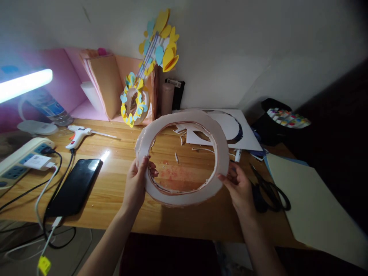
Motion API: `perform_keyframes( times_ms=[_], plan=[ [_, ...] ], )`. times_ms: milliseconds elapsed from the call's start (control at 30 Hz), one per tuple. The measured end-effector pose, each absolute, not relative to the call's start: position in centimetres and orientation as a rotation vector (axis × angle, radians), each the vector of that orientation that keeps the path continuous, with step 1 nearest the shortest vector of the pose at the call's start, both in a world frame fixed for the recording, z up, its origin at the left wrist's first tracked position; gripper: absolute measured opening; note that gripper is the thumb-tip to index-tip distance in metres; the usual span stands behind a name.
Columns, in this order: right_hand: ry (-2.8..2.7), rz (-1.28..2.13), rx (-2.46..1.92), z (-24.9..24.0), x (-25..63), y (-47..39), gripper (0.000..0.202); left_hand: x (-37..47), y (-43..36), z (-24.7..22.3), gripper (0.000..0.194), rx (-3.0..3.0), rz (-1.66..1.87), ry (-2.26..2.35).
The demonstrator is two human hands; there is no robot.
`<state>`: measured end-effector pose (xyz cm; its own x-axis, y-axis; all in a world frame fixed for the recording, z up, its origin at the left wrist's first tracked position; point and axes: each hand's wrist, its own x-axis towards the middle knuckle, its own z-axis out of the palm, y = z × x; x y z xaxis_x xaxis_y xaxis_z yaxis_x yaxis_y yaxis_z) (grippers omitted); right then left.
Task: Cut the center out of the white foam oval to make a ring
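A large white ring (184, 197) with rough, layered edges, seemingly foam board or cardboard, is held up above the wooden desk. My left hand (138, 177) grips its left side, thumb on the front face and fingers curled through the opening. On the opposite side my right hand (234, 182) pinches the lower right rim, with the thumb in front and the other fingers partly hidden behind. Through the ring's opening, small offcut scraps (176, 158) and reddish marks show on the desk. Black-handled scissors (271, 193) lie just right of my right hand.
A glue gun (79, 136), a black phone (76, 188) and a power strip (21, 163) with cables occupy the left. Behind stand a paper-flower decoration (133, 101) and a water bottle (50, 105). A cut white board (230, 128) and pale sheets (313, 199) lie right.
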<state>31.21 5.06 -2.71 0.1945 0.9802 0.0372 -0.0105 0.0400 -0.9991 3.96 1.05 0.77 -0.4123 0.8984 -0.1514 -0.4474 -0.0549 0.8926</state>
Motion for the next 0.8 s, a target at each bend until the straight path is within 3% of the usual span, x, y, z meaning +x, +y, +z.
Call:
perform_keyframes(
  times_ms=[800],
  plan=[
    [-1.083, 1.061, -1.197, -2.92, 31.61, 4.98, 0.052, 3.59, 0.8, -0.06, 0.034, 0.529, 1.612, 1.172]
  ],
)
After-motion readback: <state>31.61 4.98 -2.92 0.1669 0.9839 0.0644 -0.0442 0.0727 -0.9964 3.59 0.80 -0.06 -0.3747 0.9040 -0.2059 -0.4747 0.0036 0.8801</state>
